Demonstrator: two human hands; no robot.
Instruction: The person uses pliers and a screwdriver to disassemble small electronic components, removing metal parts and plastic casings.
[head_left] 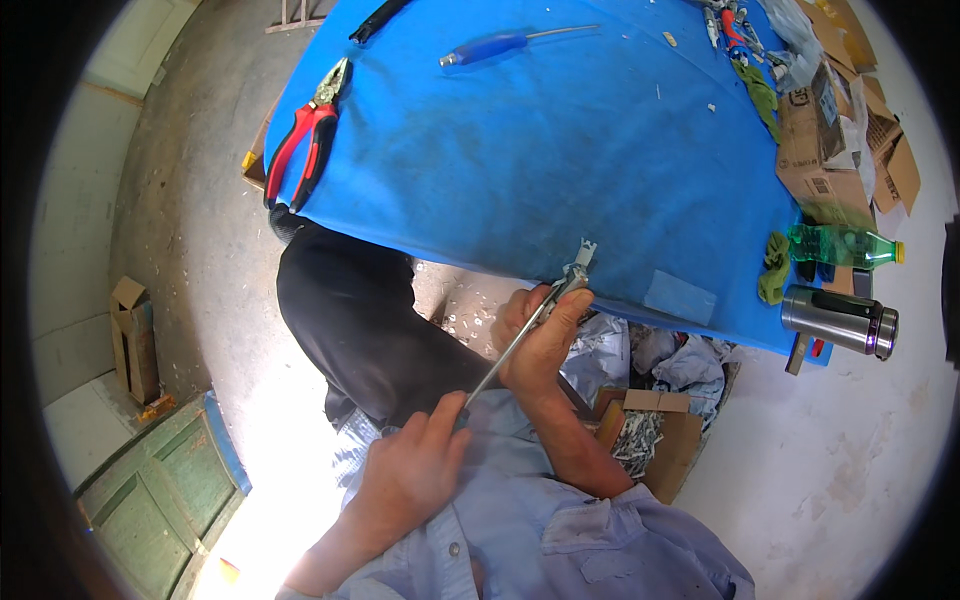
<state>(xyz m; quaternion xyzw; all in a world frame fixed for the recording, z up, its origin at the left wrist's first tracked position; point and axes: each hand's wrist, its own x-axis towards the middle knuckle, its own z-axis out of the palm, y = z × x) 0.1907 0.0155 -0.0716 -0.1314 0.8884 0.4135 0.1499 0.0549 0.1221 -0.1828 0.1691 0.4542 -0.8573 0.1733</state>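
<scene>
My left hand (415, 465) is closed round the dark handle of a screwdriver (505, 360), low in front of my shirt. Its long thin shaft slants up to the right and reaches my right hand (545, 345). That hand grips a small silvery metal part (576, 277) between thumb and fingers, just at the near edge of the blue-covered table (480, 180). A forked end of the part sticks out past my thumb over the cloth. My fingers hide where the shaft's tip meets the part.
Red-and-black pliers (312, 135) and a blue-handled screwdriver (490, 46) lie on the table. Along its right side are a green plastic bottle (840, 246), a steel flask (838, 322) and cardboard boxes (825, 150). Beside my right forearm, an open carton (668, 445) holds several small metal pieces.
</scene>
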